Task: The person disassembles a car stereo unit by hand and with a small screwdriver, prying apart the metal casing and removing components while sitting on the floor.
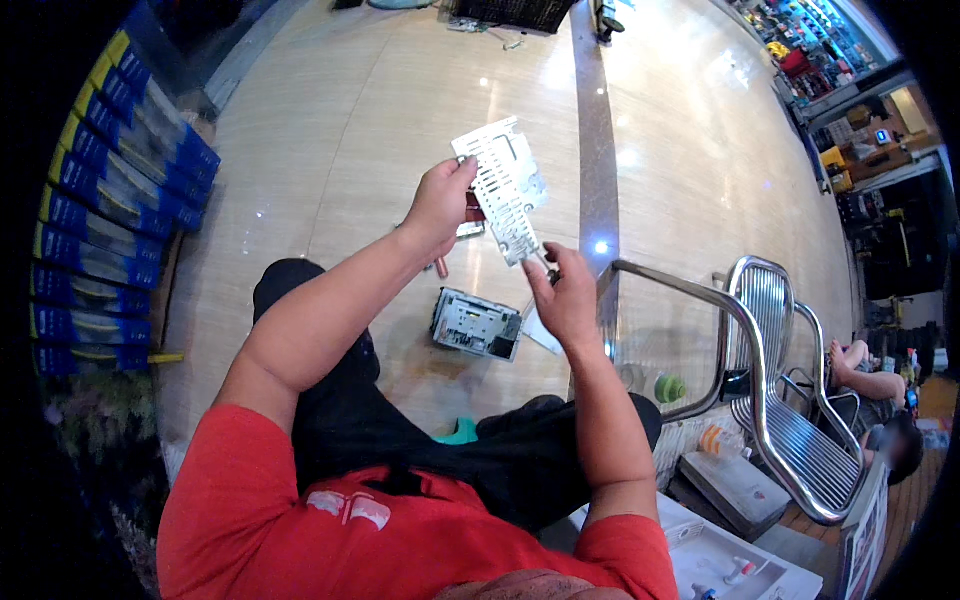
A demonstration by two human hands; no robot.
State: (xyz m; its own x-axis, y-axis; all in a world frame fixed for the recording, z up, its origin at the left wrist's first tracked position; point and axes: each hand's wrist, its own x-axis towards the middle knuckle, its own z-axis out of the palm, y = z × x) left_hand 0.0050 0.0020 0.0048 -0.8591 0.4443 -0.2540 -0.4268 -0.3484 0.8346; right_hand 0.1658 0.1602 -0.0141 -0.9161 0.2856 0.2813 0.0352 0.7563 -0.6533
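Observation:
My left hand [440, 205] grips the upper left side of a pale slotted metal plate [490, 170], which is tilted in the air. My right hand [562, 295] is closed at the plate's lower end, around a small tool with a metal shaft and dark handle [550, 271], probably a screwdriver. Below, a grey metal electronic unit [475, 322] with exposed insides lies on the tiled floor [340, 120], a white sheet [541, 330] beside it. A dark red object [473, 208] is partly hidden behind the plate.
Stacked blue and yellow packages [120, 200] stand at left. A chrome bench [800, 420] is at right, with another person [860, 380] lying or seated beyond it. A black crate [510, 12] is at the top; a white tray [735, 570] is at lower right.

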